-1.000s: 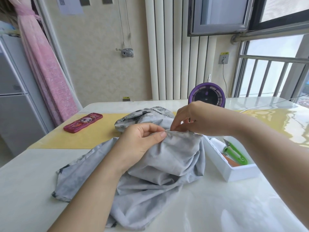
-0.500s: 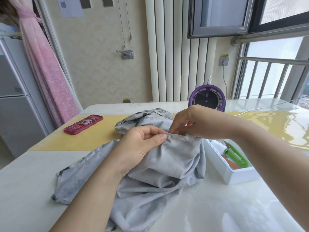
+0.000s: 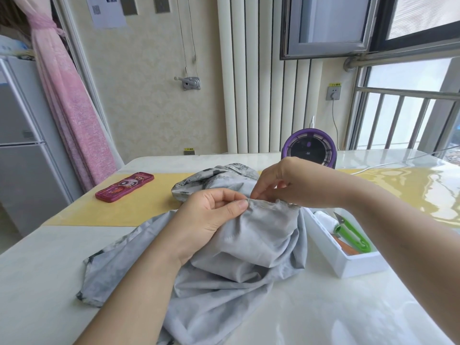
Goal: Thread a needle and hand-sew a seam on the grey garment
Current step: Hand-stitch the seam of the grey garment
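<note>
Just left of the white box point(image 3: 321, 236), the grey garment point(image 3: 239, 257) lay heaped on the table point(image 3: 323, 310). The left hand point(image 3: 209, 220) gripped its frayed edge between thumb and forefinger. The right hand point(image 3: 286, 183) had its fingertips closed at that edge; what they held was too small to make out. The right forearm hid the box's far corner.

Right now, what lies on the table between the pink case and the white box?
The grey garment lies between the pink case and the white box, seen in the head view.
</note>
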Available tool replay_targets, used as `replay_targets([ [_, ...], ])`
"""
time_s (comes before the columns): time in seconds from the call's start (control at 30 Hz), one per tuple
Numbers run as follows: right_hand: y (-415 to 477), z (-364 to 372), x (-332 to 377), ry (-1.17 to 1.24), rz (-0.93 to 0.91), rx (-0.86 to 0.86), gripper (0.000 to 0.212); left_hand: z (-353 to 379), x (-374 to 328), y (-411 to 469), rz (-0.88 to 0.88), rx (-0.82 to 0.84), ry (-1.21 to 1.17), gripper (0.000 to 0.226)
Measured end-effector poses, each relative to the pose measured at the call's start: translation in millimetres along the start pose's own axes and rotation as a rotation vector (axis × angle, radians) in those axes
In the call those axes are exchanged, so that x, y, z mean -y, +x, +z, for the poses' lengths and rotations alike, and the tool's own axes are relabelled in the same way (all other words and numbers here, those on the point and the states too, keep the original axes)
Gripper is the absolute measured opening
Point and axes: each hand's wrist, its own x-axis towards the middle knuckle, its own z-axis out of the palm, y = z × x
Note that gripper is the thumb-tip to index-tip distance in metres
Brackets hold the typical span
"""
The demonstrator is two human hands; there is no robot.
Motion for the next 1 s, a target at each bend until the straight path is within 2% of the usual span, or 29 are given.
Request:
replay_targets([
  [0.13,-1,1,2,0.049,0.022,-0.001,0.039,0,0,0,0.004,0.006,-0.025,0.011],
  [0.3,-3,0,3,0.154,0.008,-0.004,0.024,0,4,1,0.034,-0.006,-0.028,0.011],
  [0.4,-1,2,3,0.214,-0.018,-0.042,0.012,3,8,4,0.058,-0.057,-0.056,0.018],
  [0.5,-1,3,4,0.347,-0.022,-0.055,0.012,6,9,7,0.104,-0.118,-0.114,0.012],
  [0.6,-3,8,7,0.273,-0.103,-0.065,0.008,7,9,10,0.131,-0.153,-0.134,0.013],
  [0.73,1,16,9,0.163,-0.122,-0.191,0.006,10,9,12,0.122,-0.172,-0.099,0.019],
  [0.9,5,22,9,0.008,-0.107,-0.304,0.015,7,9,16,0.072,-0.201,-0.048,0.014],
  [0.97,8,20,12,0.041,-0.096,-0.426,0.017,7,8,19,0.051,-0.212,-0.022,0.009],
  [1.0,10,17,16,0.142,-0.083,-0.505,0.017,6,8,21,0.039,-0.23,0.0,0.007],
])
